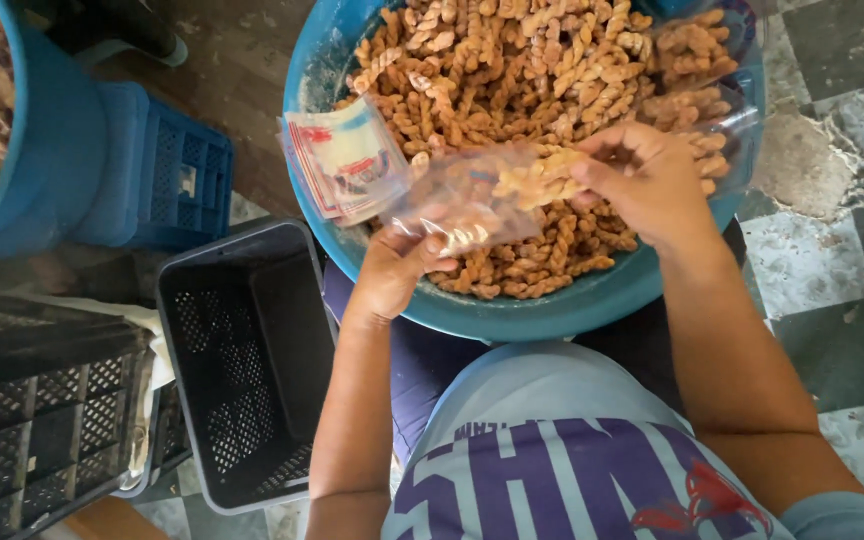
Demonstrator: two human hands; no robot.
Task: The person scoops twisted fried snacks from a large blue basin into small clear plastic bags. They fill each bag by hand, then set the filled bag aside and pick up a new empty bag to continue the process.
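Checkered floor tiles are seen at right. At frame centre, a clear plastic bag (462,205) is pinched open by the left hand (397,265), while twisted fried snacks (537,175) are gripped in the right hand (652,180) at its mouth. Little is bagged; the blue basin (512,310) remains heaped. A stack of flat packets with red-and-white labels (347,160) rests upper centre-left. A black crate (242,360) sits lower left.

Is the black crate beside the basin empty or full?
Empty, as far as shown. The black crate shows bare perforated walls and floor inside, with no snacks or bags; its far corner is cut off by the basin.
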